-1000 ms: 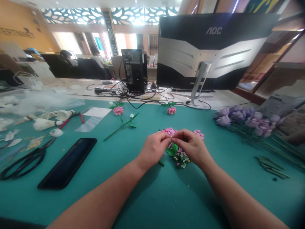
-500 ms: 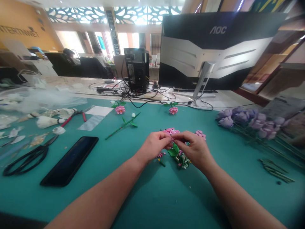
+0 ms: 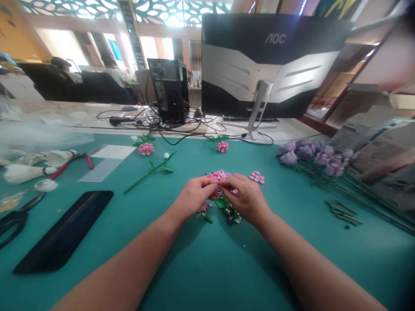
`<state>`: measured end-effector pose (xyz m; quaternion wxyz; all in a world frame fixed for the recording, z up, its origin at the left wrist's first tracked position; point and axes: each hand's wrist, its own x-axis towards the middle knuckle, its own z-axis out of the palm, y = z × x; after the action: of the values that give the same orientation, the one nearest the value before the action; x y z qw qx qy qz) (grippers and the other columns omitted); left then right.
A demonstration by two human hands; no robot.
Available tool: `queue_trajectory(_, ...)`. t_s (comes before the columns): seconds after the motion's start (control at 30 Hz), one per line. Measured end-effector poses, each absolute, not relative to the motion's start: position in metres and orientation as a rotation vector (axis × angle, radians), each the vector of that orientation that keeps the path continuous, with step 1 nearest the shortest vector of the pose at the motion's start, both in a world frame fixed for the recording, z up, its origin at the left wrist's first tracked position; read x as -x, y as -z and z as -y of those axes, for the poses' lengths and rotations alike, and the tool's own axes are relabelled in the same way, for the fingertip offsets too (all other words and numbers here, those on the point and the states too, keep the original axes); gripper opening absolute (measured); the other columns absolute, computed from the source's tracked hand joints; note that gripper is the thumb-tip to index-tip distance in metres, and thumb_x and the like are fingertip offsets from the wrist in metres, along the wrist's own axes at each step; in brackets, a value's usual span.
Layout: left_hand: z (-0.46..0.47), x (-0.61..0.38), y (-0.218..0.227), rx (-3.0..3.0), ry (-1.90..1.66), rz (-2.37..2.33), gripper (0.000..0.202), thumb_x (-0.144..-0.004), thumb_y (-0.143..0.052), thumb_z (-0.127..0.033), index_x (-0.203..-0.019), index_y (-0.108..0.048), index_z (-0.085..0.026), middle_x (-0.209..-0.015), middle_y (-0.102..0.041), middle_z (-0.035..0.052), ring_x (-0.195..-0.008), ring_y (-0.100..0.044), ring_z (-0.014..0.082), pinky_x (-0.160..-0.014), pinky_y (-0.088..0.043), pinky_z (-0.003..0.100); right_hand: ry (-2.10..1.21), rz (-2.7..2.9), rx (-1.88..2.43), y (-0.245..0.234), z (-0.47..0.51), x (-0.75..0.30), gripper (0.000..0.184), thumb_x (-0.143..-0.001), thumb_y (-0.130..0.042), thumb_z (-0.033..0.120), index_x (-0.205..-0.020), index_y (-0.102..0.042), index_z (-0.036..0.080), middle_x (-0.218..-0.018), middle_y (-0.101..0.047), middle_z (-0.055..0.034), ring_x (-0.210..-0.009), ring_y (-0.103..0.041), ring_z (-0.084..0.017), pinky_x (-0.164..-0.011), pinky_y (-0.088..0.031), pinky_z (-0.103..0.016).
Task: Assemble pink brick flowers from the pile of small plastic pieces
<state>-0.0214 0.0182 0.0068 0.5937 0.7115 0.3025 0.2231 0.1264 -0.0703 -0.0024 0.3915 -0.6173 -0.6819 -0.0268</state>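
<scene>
My left hand (image 3: 195,193) and my right hand (image 3: 245,196) meet fingertip to fingertip above the green mat (image 3: 207,268). Both are pinched closed on something small, mostly hidden by the fingers. Just behind them lies a pile of pink toy-brick pieces (image 3: 218,175). Under the right hand are green leaf pieces (image 3: 221,202) and a heap of small green, white and pink bits (image 3: 234,214). Pink petal pieces (image 3: 256,177) lie to the right of that hand. Near the left hand sits a short green stem piece (image 3: 208,219).
Finished pink flowers (image 3: 146,149) and a green stem (image 3: 149,172) lie farther back. Left are a phone (image 3: 65,233), scissors (image 3: 19,220), red-handled pliers (image 3: 61,169) and shuttlecocks (image 3: 27,172). Purple flowers (image 3: 319,155) lie right. Behind stand a monitor (image 3: 272,65) and a computer case (image 3: 168,90).
The view has swung to the right, so everything sits farther left in the picture. Both hands keep their pinch, fingertips together over the pieces.
</scene>
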Motion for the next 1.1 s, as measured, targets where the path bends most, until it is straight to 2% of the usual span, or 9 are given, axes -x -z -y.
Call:
queue_trajectory(0.23, -0.021, 0.021, -0.004, -1.57, -0.535, -0.747, 0.026, -0.076, -0.063, -0.037, -0.082, -0.068, -0.012, -0.071, -0.065, 0.0036, -0.062, -0.055, 0.0113, -0.062, -0.045, 0.025, -0.153, 1.516, 1.544, 0.003, 0.069, -0.131, 0.016, -0.087, -0.054, 0.024, -0.095, -0.069, 0.023, -0.09, -0.07, -0.0028, -0.081, -0.063, -0.017, -0.072, -0.048, -0.027)
queue_trajectory(0.4, -0.023, 0.019, -0.003, -1.521, -0.574, -0.764, 0.023, -0.075, -0.064, -0.034, -0.079, -0.067, -0.011, -0.068, -0.064, 0.0045, -0.058, -0.053, 0.0103, -0.058, -0.045, 0.025, -0.191, 1.476, 1.642, 0.007, 0.066, -0.141, 0.018, -0.086, -0.053, 0.026, -0.092, -0.07, 0.024, -0.089, -0.07, -0.0025, -0.082, -0.063, -0.018, -0.073, -0.048, -0.031)
queue_trajectory(0.6, -0.028, 0.021, -0.003, -1.442, -0.616, -0.765, 0.012, -0.076, -0.062, -0.024, -0.078, -0.064, -0.012, -0.067, -0.063, 0.0029, -0.057, -0.053, 0.0083, -0.056, -0.043, 0.022, -0.19, 1.621, 1.721, 0.013, 0.067, -0.141, 0.016, -0.084, -0.055, 0.024, -0.09, -0.069, 0.024, -0.086, -0.069, -0.0029, -0.08, -0.061, -0.019, -0.072, -0.046, -0.033)
queue_trajectory(0.77, -0.035, 0.022, 0.001, -1.438, -0.655, -0.766, 0.014, -0.077, -0.062, -0.024, -0.082, -0.065, -0.011, -0.07, -0.064, 0.0041, -0.058, -0.054, 0.0085, -0.056, -0.043, 0.022, -0.145, 1.898, 1.751, 0.018, 0.068, -0.132, 0.012, -0.084, -0.057, 0.019, -0.085, -0.069, 0.022, -0.082, -0.065, -0.0039, -0.079, -0.056, -0.02, -0.072, -0.043, -0.033)
queue_trajectory(1.1, -0.036, 0.023, 0.0, -1.458, -0.695, -0.731, 0.016, -0.078, -0.061, -0.022, -0.086, -0.066, -0.01, -0.071, -0.064, 0.004, -0.059, -0.052, 0.0077, -0.057, -0.042, 0.022, -0.009, 2.167, 1.696, 0.035, 0.059, -0.116, 0.01, -0.086, -0.057, 0.022, -0.079, -0.063, 0.018, -0.08, -0.059, -0.0066, -0.078, -0.052, -0.02, -0.076, -0.04, -0.034)
